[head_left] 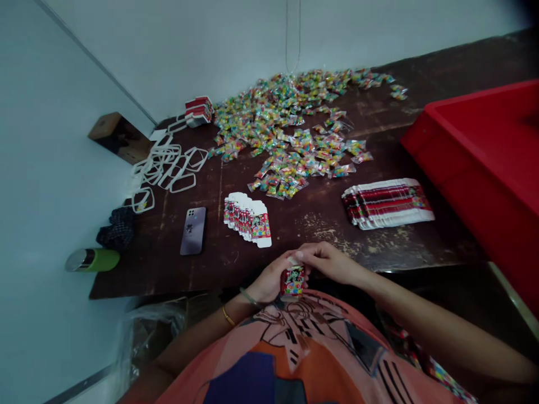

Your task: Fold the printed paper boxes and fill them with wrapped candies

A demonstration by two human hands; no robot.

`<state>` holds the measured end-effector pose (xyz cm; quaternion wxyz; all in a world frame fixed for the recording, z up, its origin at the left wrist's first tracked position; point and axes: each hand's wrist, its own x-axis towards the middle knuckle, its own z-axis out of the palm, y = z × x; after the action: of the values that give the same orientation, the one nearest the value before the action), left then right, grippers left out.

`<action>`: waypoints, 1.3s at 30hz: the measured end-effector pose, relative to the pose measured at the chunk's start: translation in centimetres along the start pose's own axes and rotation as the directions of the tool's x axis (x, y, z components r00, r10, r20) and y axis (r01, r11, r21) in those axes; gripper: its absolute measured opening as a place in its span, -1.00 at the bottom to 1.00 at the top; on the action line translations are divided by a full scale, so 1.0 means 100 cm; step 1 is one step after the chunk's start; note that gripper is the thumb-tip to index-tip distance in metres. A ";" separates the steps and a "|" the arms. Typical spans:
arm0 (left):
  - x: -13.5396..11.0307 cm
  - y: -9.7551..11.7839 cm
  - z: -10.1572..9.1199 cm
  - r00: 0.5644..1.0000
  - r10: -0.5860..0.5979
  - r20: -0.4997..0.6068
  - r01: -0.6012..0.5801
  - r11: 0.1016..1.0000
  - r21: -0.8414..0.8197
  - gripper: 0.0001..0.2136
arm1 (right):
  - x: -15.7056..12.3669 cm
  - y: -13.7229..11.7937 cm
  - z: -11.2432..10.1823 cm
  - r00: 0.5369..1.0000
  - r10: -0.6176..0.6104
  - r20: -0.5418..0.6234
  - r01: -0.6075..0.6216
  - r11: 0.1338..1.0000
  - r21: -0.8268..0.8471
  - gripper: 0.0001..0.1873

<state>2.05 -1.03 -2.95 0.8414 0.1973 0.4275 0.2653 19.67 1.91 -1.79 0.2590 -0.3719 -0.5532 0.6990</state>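
Far left: a green bottle (103, 260), a dark checked cloth (118, 227) and a brown box (120, 137) stand or lie along the left end of the bench (155, 278). White open loops (170, 150) lie in a loose heap near the brown box; beyond them, at the far edge, sits a red-and-white stack (199, 111). A phone (193, 230) lies nearer.

Left of centre: a fan of flat printed cartons (260, 227) lies overlapped, close to the near edge. These appear to be unworked stock, so this part remains to be done.

Centre, far: a broad spread of wrapped candy packets (286, 112) covers the bench. The quantity suggests that much filling is left.

Centre, near: the small printed carton (293, 280) is between the hands, in front of the torso at the near edge. The left hand (272, 280) is curled around its left side; the right hand (328, 261) is closed over its far end, thumb and fingers at the white flap. This unit is judged to be in progress; its contents are hidden.

Right: a long row of cartons (387, 203) lies tightly packed. Whether these are finished cannot be told. A red bin (463, 157) stands at far right, beside the row.
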 end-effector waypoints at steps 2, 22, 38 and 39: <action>-0.001 0.000 -0.002 1.000 0.024 0.010 -0.024 0.999 -0.029 -0.59 | 0.002 0.000 0.002 0.999 -0.025 -0.021 0.025 1.000 -0.017 -0.65; -0.028 0.044 -0.028 0.966 0.258 -0.009 -0.185 0.717 0.672 -0.67 | 0.105 -0.009 -0.086 0.840 -0.482 -0.249 0.022 0.490 -0.871 -0.52; -0.017 0.044 -0.058 0.949 0.101 0.298 -0.149 0.979 0.142 -0.47 | -0.038 0.074 -0.002 0.916 -0.391 -0.087 0.065 0.360 -0.931 -0.39; -0.008 0.041 -0.052 0.942 0.108 0.317 -0.146 0.984 0.100 -0.44 | -0.047 0.074 -0.004 0.923 -0.378 -0.077 0.082 0.388 -0.918 -0.47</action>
<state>-3.72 2.24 -3.05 0.8656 0.3148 0.2916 0.2580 23.12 -3.35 -7.91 0.1878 -0.4635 -0.8448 0.1903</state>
